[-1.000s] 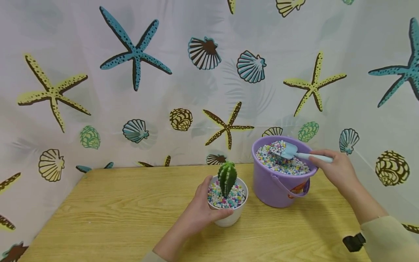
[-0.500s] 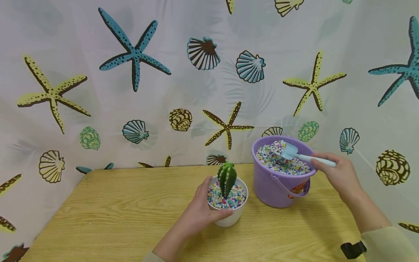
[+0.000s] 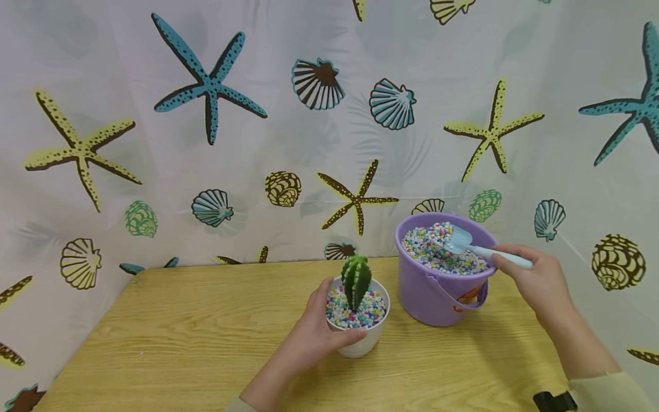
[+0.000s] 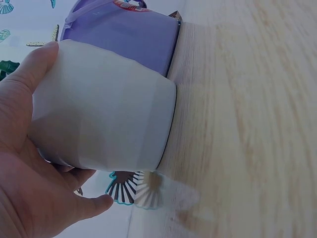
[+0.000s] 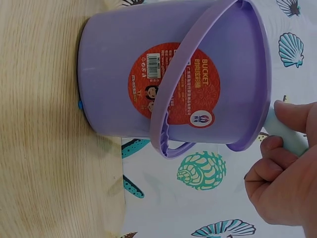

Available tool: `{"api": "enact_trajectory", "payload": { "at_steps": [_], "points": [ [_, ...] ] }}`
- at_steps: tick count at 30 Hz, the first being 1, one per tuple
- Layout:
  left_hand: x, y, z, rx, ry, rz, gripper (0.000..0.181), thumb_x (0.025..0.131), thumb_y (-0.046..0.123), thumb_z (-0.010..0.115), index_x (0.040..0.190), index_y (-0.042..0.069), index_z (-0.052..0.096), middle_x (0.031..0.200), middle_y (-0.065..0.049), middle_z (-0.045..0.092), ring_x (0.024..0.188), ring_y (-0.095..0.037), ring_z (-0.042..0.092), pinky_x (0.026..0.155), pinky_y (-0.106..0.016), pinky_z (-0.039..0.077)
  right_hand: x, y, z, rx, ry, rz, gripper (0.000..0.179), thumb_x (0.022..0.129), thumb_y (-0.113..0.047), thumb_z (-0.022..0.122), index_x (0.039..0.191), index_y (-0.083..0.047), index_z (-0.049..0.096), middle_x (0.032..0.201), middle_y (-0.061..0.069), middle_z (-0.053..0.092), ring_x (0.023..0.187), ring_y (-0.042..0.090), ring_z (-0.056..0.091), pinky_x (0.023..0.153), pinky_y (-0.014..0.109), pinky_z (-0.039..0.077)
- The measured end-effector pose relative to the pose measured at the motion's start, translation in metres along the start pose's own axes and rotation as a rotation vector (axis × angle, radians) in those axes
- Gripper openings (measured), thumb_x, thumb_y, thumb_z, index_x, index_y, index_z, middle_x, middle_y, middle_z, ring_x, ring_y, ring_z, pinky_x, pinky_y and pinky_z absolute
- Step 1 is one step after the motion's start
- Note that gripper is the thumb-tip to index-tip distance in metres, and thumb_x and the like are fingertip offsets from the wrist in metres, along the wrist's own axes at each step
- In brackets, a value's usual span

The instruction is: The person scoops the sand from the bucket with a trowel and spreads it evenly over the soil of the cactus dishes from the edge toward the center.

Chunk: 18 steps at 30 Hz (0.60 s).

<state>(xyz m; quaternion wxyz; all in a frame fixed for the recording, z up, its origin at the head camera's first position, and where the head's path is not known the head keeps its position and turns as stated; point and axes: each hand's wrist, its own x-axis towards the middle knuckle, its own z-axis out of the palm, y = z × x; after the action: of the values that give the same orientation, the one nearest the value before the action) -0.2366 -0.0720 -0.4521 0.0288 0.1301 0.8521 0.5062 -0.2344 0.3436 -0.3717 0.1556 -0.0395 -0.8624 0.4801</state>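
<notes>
My left hand (image 3: 314,335) grips a white flowerpot (image 3: 360,343) from its left side, thumb at the front and fingers around the side. The pot stands on the wooden table. Multicoloured pebbles (image 3: 337,312) fill it around a green cactus (image 3: 356,280). In the left wrist view, the pot (image 4: 109,109) lies against the thumb. To the right stands a purple bucket (image 3: 432,300) of similar pebbles (image 3: 427,252). My right hand (image 3: 540,280) holds a light blue hand shovel (image 3: 489,253) by its handle over the bucket rim. The blade rests among the pebbles, its tip hidden by them.
The bucket's carrying handle (image 5: 173,82) hangs down at its front, over a red label (image 5: 203,84). The wooden table (image 3: 206,320) meets a curtain (image 3: 231,166) printed with starfish and shells behind and at the sides. A black object (image 3: 555,401) sits by the right sleeve.
My right hand and the shovel have shifted slightly to the right, and the blade's tip is now covered by pebbles. The left hand and the flowerpot have stayed in place.
</notes>
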Motion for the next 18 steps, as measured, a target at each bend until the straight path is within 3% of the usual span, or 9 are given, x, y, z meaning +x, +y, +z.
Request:
{"api": "enact_trajectory", "payload": {
  "at_steps": [18],
  "points": [
    [0.001,0.005,0.003,0.025,0.048,-0.019,0.128,0.08,0.053,0.1,0.175,0.018,0.022,0.17,-0.022,0.036,0.147,-0.045,0.05,0.119,-0.066,0.043,-0.012,-0.007,-0.003,0.001,0.023,-0.004,0.056,0.107,-0.046,0.075,0.141,-0.002,0.073,0.146,0.019,0.065,0.117,0.021,0.057,0.09,0.039,0.045]
  ]
}}
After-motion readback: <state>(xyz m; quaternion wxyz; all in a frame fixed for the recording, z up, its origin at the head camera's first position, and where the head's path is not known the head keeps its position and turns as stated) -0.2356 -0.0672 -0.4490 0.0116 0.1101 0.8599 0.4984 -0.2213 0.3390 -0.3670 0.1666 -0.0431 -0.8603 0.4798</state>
